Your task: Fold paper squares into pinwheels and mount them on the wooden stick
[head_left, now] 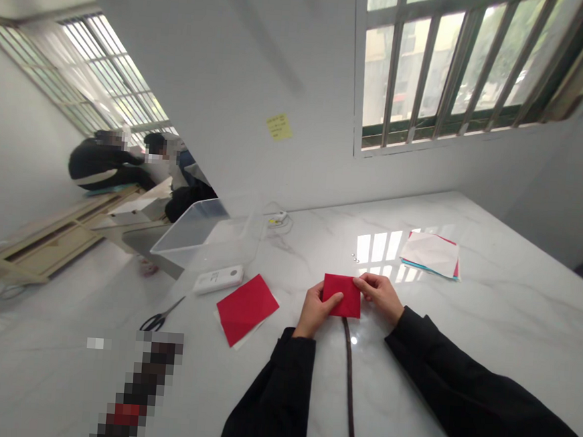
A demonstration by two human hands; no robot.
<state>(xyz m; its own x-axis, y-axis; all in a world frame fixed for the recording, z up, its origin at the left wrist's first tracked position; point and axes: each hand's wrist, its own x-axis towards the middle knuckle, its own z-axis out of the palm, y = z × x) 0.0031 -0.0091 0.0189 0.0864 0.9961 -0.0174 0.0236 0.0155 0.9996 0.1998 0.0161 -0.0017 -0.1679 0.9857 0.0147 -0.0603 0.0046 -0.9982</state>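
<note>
Currently red paper [349,304] held; yellow note [279,127] illegible.

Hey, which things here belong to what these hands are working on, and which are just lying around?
Part of the work:
Small red paper, held by the left hand and right hand
Probably the larger red sheet and the paper stack
Possibly the scissors

Apparently just lying about:
Clear plastic bin
White device
Dark strip
</note>
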